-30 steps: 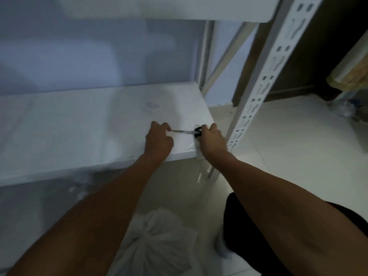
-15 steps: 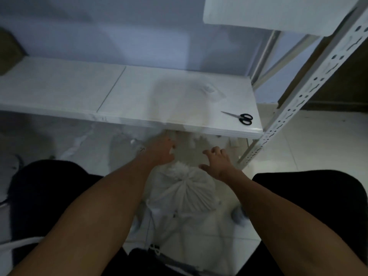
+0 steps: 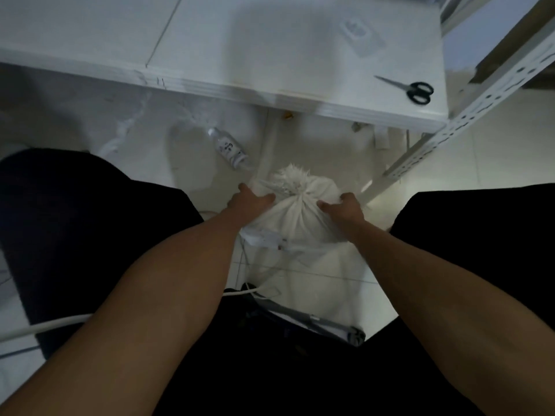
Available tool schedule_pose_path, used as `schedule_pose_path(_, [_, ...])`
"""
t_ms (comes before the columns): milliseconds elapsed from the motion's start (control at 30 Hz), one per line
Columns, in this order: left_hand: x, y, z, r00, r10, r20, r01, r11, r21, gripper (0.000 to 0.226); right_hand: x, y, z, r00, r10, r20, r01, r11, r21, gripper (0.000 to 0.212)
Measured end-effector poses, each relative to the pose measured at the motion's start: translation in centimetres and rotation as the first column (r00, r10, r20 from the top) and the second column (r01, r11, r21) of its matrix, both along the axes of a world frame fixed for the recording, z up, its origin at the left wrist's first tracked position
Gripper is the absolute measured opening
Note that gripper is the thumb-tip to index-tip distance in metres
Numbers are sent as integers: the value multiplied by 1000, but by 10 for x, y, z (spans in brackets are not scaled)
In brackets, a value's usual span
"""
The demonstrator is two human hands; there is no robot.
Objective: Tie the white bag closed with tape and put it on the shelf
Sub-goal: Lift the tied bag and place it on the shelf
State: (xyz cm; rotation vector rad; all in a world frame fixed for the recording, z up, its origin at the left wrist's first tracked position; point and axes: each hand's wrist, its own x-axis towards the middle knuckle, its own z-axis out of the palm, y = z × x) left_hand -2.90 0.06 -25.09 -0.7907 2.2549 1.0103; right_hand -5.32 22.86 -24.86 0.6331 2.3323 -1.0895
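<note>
The white bag (image 3: 295, 216) stands on the tiled floor between my knees, its neck gathered into a frilled tuft at the top. My left hand (image 3: 250, 201) grips the bag's left side and my right hand (image 3: 344, 207) grips its right side. The white shelf (image 3: 270, 49) runs across the top of the view, above and beyond the bag. Black-handled scissors (image 3: 413, 89) lie on the shelf near its right end. A clear roll of tape (image 3: 360, 34) rests further back on the shelf.
A perforated white shelf post (image 3: 468, 115) slants down on the right, close to the bag. A plastic bottle (image 3: 229, 148) lies on the floor under the shelf. A white power strip (image 3: 264, 238) and cables (image 3: 45, 327) lie near my legs.
The scissors were set down on the shelf. Both hands dropped from the shelf edge to the floor and took hold of the bag's sides. The view tilted downward.
</note>
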Motion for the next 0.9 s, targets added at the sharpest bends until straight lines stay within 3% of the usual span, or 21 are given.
schedule_pose_path(133, [3, 9, -11, 982, 183, 37, -187, 973, 137, 97, 9, 1, -11, 982, -190, 21, 190, 957, -219, 100])
schedule_pose_path(200, [1, 7, -8, 965, 258, 42, -262, 947, 188, 96, 7, 4, -9, 978, -194, 74, 206, 952, -227, 104])
schedule_pose_path(333, [-15, -5, 3, 914, 403, 39, -394, 862, 318, 97, -16, 17, 17, 973, -199, 118, 221, 949, -226, 95])
schedule_pose_path(467, [-43, -9, 56, 864, 483, -143, -388, 819, 422, 72, -40, 28, 71, 976, -196, -96, 168, 954, -247, 82])
schedule_pose_path(567, [-55, -9, 117, 822, 527, -215, -323, 744, 585, 37, -53, 35, 122, 936, -275, -218, 191, 921, -340, 86])
schedule_pose_path(733, [-59, -6, 210, 707, 544, -452, -168, 750, 640, 36, -64, 43, 200, 887, -330, -322, 82, 800, -595, 62])
schedule_pose_path(900, [-70, 11, 275, 578, 547, -605, -122, 791, 600, 44, -58, 38, 268, 809, -405, -425, 42, 762, -646, 48])
